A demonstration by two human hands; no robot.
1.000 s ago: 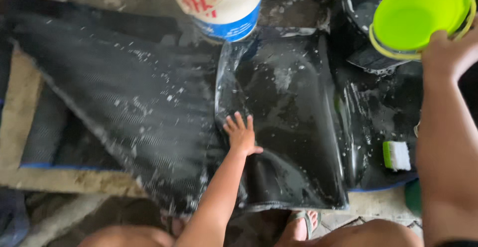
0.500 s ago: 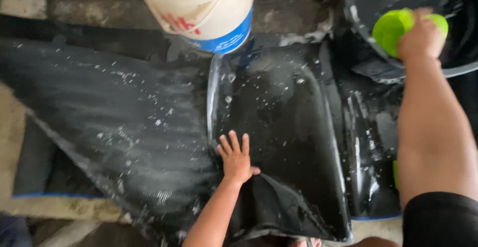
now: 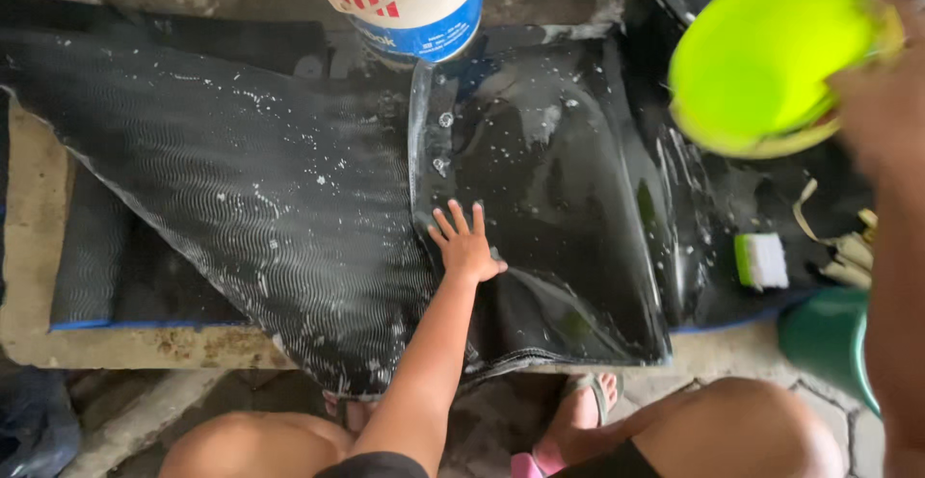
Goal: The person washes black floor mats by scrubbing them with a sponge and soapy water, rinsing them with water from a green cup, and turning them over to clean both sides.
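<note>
My left hand lies flat, fingers spread, on the left edge of a wet, glossy black rubber mat. That mat overlaps a larger ribbed black mat speckled with white foam. My right hand, blurred at the right edge, grips a lime-green plastic bowl held up over the right side of the glossy mat, its underside facing the camera.
A white bucket with a blue band stands at the top centre behind the mats. A small green-and-white scrub brush lies at the right, near a dark green tub. My knees and sandalled feet are below.
My right hand has brought the green bowl out from the dark basin at the upper right and toward the camera, now tilted over the mat. The left hand stays pressed on the mat.
</note>
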